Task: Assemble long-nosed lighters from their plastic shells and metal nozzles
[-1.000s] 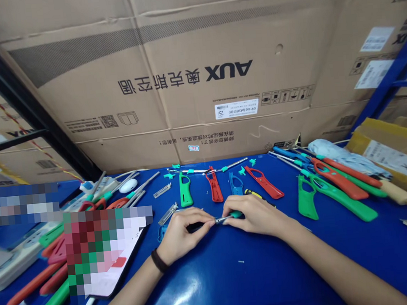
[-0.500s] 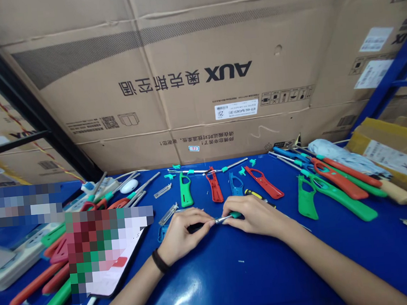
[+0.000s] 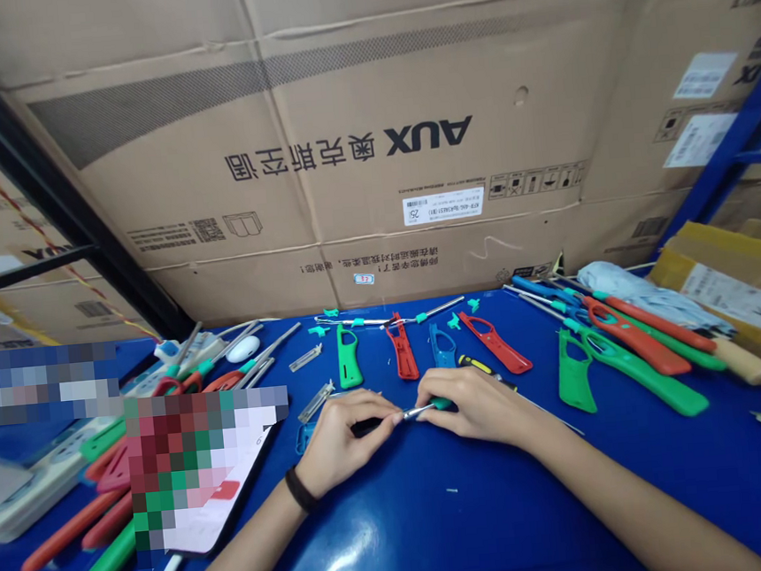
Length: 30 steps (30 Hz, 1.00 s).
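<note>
Cardboard boxes (image 3: 342,147) printed with "AUX" wall off the far side of a glossy blue counter (image 3: 441,520), which is strewn with coloured plastic parts.

Near the middle of the counter, both hands meet over a metal rod (image 3: 413,412) - short, thin and lying roughly level just above the surface. The left hand (image 3: 337,440) has its grip closed on the rod's left end, thumb and fingertips pinched around a dark piece there. A black wristband (image 3: 298,488) sits on that wrist. The right hand (image 3: 477,406) grasps the right end, its fingers curled over a teal collar (image 3: 440,402) on the rod.

Just beyond the hands lies a row of flat handle shells: a green shell (image 3: 349,357), a red shell (image 3: 403,347), a blue shell (image 3: 440,344) and a second red one (image 3: 495,340). A yellow-and-black tool (image 3: 477,363) shows just behind the right hand.

To the right - well apart from the hands - long green lighters (image 3: 620,367) and red lighters (image 3: 631,335) lie in a loose heap. More red and green ones lie at the near left, partly under a blurred patch.
</note>
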Each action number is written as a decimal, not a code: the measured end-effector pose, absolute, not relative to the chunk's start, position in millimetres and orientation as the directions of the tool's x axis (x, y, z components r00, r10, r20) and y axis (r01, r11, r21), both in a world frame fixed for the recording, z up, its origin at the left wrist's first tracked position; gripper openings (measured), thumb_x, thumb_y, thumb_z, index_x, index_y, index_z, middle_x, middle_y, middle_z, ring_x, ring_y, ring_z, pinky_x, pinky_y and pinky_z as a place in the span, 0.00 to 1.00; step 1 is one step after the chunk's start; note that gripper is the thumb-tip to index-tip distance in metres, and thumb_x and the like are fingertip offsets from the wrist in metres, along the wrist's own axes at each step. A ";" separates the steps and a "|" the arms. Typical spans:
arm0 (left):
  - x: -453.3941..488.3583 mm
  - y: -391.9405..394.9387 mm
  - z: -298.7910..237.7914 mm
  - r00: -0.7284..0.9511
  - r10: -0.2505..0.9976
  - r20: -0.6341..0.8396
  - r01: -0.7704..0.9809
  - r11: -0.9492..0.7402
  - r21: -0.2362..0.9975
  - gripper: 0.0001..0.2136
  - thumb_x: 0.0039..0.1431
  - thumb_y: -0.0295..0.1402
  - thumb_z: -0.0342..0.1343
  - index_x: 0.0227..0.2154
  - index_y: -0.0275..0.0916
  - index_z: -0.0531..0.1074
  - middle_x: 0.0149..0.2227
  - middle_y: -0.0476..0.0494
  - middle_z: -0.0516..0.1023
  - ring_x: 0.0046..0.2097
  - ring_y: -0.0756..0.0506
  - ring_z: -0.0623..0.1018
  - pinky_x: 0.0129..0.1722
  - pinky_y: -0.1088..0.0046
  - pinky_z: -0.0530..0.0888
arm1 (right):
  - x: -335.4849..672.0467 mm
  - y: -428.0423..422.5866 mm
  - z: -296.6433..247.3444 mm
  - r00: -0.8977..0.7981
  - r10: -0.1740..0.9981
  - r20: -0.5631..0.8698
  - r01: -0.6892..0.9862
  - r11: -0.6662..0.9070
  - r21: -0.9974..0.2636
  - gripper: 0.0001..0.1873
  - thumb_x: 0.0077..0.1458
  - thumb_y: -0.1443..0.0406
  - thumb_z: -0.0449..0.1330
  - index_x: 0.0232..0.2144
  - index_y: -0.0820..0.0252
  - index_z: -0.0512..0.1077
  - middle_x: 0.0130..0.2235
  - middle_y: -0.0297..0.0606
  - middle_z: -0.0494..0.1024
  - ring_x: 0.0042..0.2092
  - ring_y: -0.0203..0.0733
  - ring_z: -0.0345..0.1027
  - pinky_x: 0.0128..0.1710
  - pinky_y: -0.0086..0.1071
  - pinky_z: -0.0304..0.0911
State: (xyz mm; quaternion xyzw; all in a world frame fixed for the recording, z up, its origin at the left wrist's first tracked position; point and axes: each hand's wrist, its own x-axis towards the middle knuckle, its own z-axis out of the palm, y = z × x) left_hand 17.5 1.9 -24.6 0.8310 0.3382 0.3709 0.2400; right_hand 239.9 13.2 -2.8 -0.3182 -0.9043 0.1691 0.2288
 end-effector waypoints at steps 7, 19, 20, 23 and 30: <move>17.1 2.7 -21.8 0.504 0.745 0.436 0.363 -0.641 0.676 0.06 0.58 0.29 0.57 0.34 0.40 0.79 0.34 0.44 0.82 0.37 0.46 0.79 0.40 0.69 0.75 | 240.9 15.5 -6.0 -0.679 0.674 0.291 0.506 0.717 -0.480 0.02 0.57 0.65 0.59 0.34 0.59 0.71 0.36 0.35 0.76 0.38 0.38 0.71 0.37 0.29 0.63; 14.5 3.2 -23.0 0.513 0.739 0.436 0.330 -0.639 0.695 0.06 0.58 0.29 0.58 0.34 0.41 0.79 0.35 0.45 0.82 0.37 0.46 0.79 0.41 0.68 0.75 | 241.6 16.8 -8.0 -0.677 0.681 0.278 0.501 0.704 -0.504 0.03 0.56 0.65 0.60 0.34 0.58 0.71 0.37 0.36 0.76 0.39 0.39 0.71 0.38 0.30 0.63; 14.4 3.2 -23.0 0.510 0.741 0.437 0.330 -0.638 0.696 0.06 0.58 0.29 0.58 0.34 0.41 0.79 0.35 0.45 0.82 0.37 0.46 0.79 0.41 0.68 0.75 | 241.5 16.8 -7.9 -0.677 0.681 0.280 0.500 0.704 -0.504 0.03 0.57 0.65 0.60 0.34 0.58 0.71 0.37 0.36 0.76 0.39 0.39 0.71 0.38 0.30 0.63; 14.2 3.2 -23.4 0.502 0.744 0.441 0.329 -0.636 0.698 0.06 0.58 0.29 0.58 0.34 0.41 0.80 0.34 0.45 0.82 0.37 0.46 0.79 0.40 0.68 0.75 | 241.3 17.2 -7.9 -0.676 0.678 0.287 0.494 0.707 -0.506 0.03 0.57 0.65 0.59 0.35 0.58 0.71 0.37 0.36 0.76 0.39 0.39 0.71 0.38 0.30 0.63; 14.5 3.7 -24.0 0.494 0.750 0.439 0.325 -0.628 0.707 0.05 0.57 0.30 0.58 0.33 0.41 0.80 0.34 0.45 0.82 0.36 0.46 0.79 0.40 0.68 0.75 | 241.3 15.9 -9.7 -0.686 0.664 0.299 0.481 0.721 -0.498 0.03 0.57 0.66 0.59 0.35 0.59 0.71 0.37 0.37 0.76 0.39 0.39 0.71 0.39 0.30 0.64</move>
